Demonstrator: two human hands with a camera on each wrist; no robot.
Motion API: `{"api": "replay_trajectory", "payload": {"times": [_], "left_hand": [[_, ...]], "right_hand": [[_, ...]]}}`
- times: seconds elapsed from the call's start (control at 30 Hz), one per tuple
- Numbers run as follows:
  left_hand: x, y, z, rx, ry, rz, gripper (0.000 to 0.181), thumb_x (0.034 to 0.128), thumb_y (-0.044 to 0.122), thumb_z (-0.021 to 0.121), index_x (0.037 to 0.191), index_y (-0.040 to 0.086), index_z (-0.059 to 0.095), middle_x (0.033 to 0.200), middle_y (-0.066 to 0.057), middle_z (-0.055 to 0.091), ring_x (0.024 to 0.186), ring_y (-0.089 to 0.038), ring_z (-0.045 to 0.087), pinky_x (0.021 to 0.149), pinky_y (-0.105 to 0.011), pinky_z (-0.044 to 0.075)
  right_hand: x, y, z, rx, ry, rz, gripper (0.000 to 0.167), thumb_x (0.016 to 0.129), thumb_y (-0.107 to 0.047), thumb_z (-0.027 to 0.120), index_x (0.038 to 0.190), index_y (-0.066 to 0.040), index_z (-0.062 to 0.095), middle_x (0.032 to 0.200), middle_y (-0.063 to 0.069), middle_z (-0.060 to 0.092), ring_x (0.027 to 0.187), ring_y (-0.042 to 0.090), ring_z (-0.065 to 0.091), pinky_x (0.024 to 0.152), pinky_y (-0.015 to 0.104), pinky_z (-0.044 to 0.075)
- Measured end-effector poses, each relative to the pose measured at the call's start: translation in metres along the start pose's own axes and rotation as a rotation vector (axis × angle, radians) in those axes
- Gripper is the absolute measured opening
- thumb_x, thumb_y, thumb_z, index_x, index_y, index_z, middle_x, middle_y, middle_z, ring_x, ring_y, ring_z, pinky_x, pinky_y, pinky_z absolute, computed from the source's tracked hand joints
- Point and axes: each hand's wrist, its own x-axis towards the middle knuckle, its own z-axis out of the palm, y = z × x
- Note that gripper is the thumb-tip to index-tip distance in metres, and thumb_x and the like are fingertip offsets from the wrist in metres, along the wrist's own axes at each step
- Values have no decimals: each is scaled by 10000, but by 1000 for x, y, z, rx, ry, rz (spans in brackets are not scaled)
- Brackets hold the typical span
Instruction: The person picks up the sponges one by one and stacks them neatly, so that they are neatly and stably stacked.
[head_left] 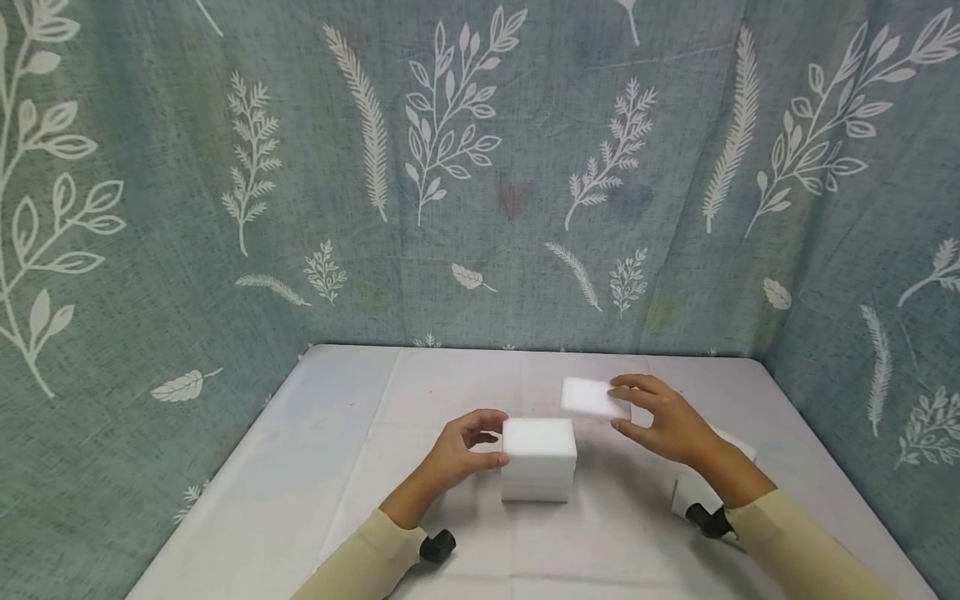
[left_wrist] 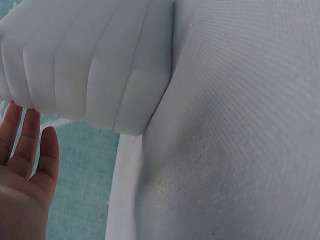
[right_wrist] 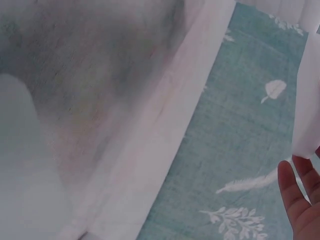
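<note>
A stack of several white blocks (head_left: 538, 458) stands on the white table in the head view; the left wrist view shows its layers (left_wrist: 75, 65) close up. My left hand (head_left: 468, 450) touches the stack's left side near the top, thumb in front and fingers behind. To the right of the stack and above the table, my right hand (head_left: 663, 421) pinches a single white block (head_left: 588, 397) by its right end. In the right wrist view that block (right_wrist: 306, 105) is at the right edge, with fingertips of my right hand (right_wrist: 305, 200) at its lower end.
More white blocks (head_left: 686, 493) lie on the table (head_left: 300, 500) at the right, partly hidden under my right forearm. Patterned green cloth (head_left: 465, 167) stands behind the table and at both sides. A black wrist device (head_left: 438, 546) is on each arm.
</note>
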Motion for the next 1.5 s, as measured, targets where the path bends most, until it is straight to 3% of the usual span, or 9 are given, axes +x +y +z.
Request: {"api": "replay_trajectory", "payload": {"times": [0.2, 0.3, 0.47, 0.83, 1.2, 1.5], "left_hand": [[-3, 26, 1, 26, -11, -13, 536, 769, 34, 811, 1252, -26, 586, 1167, -99, 633, 1094, -258, 575, 970, -480, 459], [-3, 29, 1, 26, -9, -4, 539, 767, 30, 811, 1250, -41, 582, 1162, -111, 633, 1093, -285, 575, 965, -500, 459], [-2, 28, -1, 8, -7, 13, 546, 763, 26, 813, 1249, -51, 576, 1161, -125, 632, 1104, -331, 567, 970, -588, 422], [-4, 27, -1, 10, 0, 4, 537, 754, 22, 817, 1240, -7, 592, 1159, -132, 635, 1120, -374, 555, 978, -578, 421], [-5, 31, 0, 20, -1, 10, 551, 753, 14, 817, 1244, -57, 578, 1170, -142, 623, 1129, -400, 541, 978, -577, 423], [-5, 31, 0, 24, -16, 29, 525, 761, 24, 816, 1224, -71, 588, 1177, -165, 626, 1109, -412, 549, 960, -581, 434]], "right_hand": [[2, -2, 0, -7, 23, -43, 448, 767, -178, 835, 1169, -51, 684, 1281, 84, 576, 1169, 260, 534, 894, 456, 490], [4, -4, -1, -5, 33, -57, 450, 762, -178, 836, 1167, -54, 685, 1279, 79, 578, 1168, 254, 535, 888, 454, 493], [6, -7, 0, 9, 50, -83, 444, 757, -162, 836, 1161, -50, 688, 1269, 75, 585, 1160, 247, 540, 891, 410, 487], [7, -16, 5, 57, 68, -124, 424, 764, -155, 822, 1157, -69, 689, 1256, 77, 593, 1151, 241, 550, 971, 244, 417], [9, -26, 12, 103, 43, -134, 425, 792, -184, 812, 1184, -91, 679, 1274, 64, 584, 1171, 229, 540, 951, 325, 463], [12, -29, 20, 145, 53, -157, 416, 791, -168, 809, 1179, -89, 679, 1261, 75, 590, 1164, 229, 542, 961, 285, 450]]}}
